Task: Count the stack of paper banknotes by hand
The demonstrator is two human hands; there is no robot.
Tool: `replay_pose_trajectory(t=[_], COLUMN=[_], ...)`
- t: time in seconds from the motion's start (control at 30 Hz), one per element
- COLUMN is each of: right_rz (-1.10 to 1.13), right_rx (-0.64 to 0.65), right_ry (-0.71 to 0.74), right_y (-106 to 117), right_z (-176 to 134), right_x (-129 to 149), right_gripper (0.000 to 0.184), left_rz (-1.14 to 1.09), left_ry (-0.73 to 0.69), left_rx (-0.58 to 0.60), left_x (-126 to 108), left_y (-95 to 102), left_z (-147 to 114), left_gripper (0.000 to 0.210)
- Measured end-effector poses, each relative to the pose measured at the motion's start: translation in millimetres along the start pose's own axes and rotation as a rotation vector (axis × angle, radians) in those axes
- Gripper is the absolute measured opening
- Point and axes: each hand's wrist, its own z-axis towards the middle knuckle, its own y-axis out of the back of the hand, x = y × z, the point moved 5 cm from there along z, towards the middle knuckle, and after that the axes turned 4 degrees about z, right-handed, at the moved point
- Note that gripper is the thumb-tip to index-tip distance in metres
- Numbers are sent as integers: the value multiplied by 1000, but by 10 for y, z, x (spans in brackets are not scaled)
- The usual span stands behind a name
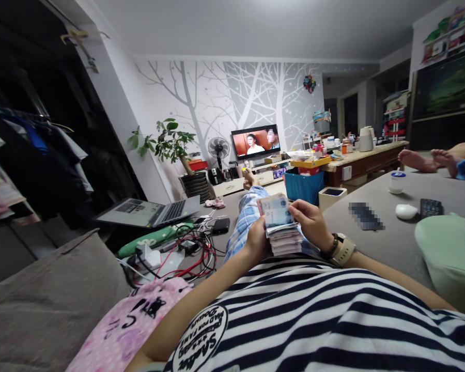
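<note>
A small bundle of banknotes, bluish with a pinkish note behind, is held up above my lap. My left hand is closed on its left side. At the right edge of the same notes, the thumb and fingers of my right hand pinch a note. Below them rests a thick stack of banknotes in several layers, close against the striped shirt. A beaded bracelet and a watch are on my right wrist. Blue checked trousers cover my outstretched legs.
To the left lie a laptop, tangled cables, a black box-like item and a pink blanket. On the right are a phone, a white rounded object, a remote, a lidded cup and another person's feet.
</note>
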Motion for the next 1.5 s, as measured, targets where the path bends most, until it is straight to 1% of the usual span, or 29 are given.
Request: replay_pose_trajectory(t=[0.17,0.43,0.67,0.83,1.07,1.13,1.2,1.27,1.3,1.4,1.5], right_rz=[-8,13,0,9,20,51,78,61,34,-47,-61], right_rx=[-7,-4,-1,-7,-4,22,33,-2,-40,-130,-116], right_ry=[5,2,0,4,13,16,17,4,-9,-78,-133], right_y=[6,3,11,11,7,-4,-9,10,30,81,80], right_z=[4,5,7,0,-14,-22,-24,-17,-9,21,50], right_x=[-4,-32,-45,-53,-33,-8,6,-10,-32,-139,-239], right_gripper=[29,26,29,28,32,36,38,36,35,34,35], left_rz=[-6,11,33,43,5,-8,-12,-10,-10,-11,8], left_ry=[-2,-8,-26,-36,-17,-3,0,-8,-3,23,8], left_rx=[-9,-38,-50,-86,-39,-75,-142,-196,-202,-169,-132], left_x=[-8,-6,27,12,32,34,21,-3,-8,-7,-9], left_y=[-12,-5,37,39,36,51,69,79,76,57,55], left_z=[-3,-12,15,-12,11,12,-4,-32,-44,-67,-66], left_gripper=[28,29,24,22,23,20,16,12,10,7,9])
